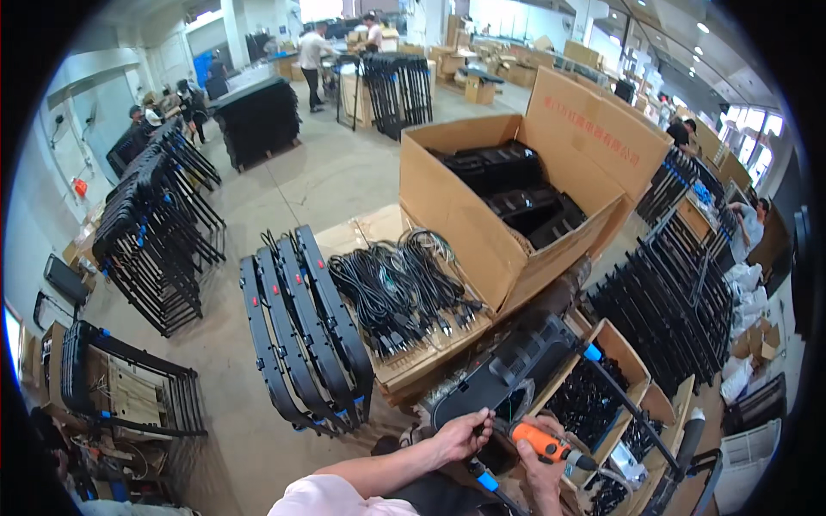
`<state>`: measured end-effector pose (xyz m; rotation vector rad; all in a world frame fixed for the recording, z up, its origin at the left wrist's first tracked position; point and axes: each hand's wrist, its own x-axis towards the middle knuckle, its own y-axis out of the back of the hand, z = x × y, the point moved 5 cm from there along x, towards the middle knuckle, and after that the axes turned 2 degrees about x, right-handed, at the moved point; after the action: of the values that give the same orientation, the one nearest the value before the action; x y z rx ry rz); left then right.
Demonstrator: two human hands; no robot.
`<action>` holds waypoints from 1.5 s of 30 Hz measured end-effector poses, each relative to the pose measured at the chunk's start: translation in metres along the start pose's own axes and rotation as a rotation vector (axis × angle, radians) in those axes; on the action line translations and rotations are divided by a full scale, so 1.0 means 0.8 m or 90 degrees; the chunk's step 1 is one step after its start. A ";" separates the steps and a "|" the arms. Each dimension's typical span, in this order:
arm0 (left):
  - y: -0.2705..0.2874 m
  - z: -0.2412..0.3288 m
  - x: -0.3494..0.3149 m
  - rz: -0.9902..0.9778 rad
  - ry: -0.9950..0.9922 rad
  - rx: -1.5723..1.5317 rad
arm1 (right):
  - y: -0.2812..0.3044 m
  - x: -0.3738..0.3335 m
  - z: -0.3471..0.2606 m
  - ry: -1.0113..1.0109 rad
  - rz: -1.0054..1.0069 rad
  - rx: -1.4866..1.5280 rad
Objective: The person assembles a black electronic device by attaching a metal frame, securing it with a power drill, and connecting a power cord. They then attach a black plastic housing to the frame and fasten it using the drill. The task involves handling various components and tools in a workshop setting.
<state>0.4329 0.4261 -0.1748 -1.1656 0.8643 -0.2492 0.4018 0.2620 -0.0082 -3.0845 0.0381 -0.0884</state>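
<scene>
My right hand (pixel 544 469) grips an orange and black power screwdriver (pixel 540 440), its dark tip toward the lower right. Just left of the tool, my left hand (pixel 463 437) is closed in a pinch; a small dark thing may be at its fingertips, too small to name. Beyond both hands lies a black plastic housing (pixel 508 365) with thin wires at its near end. A black tubular frame with blue wraps (pixel 486 482) runs beneath and beside my hands, its far bar (pixel 621 383) crossing over a wooden bin (pixel 632 353) of small black parts.
Bundled black power cords (pixel 396 284) lie on a cardboard-topped stack ahead. An open carton (pixel 465 232) holds black housings (pixel 533 206). Several upright black panels (pixel 297 331) stand at left. Black frames (pixel 163 215) line both sides. Other people (pixel 317 64) work farther off.
</scene>
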 end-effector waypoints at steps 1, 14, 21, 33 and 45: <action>0.000 0.001 0.006 0.008 0.012 -0.030 | -0.002 0.007 0.001 -0.002 -0.004 -0.008; -0.002 0.030 -0.019 0.036 -0.004 0.138 | -0.051 0.122 -0.007 -0.039 0.048 -0.133; 0.010 0.045 0.002 0.019 -0.016 0.186 | -0.060 0.199 0.011 -0.033 0.063 -0.182; 0.006 0.046 0.004 0.029 0.002 0.181 | -0.077 0.242 0.037 -0.094 0.004 -0.227; 0.021 0.039 0.013 -0.002 -0.025 0.214 | -0.100 0.255 0.043 -0.060 -0.143 -0.348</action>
<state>0.4579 0.4489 -0.1905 -0.8562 0.7517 -0.3584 0.6089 0.3383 -0.0264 -3.6190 -0.3464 0.0711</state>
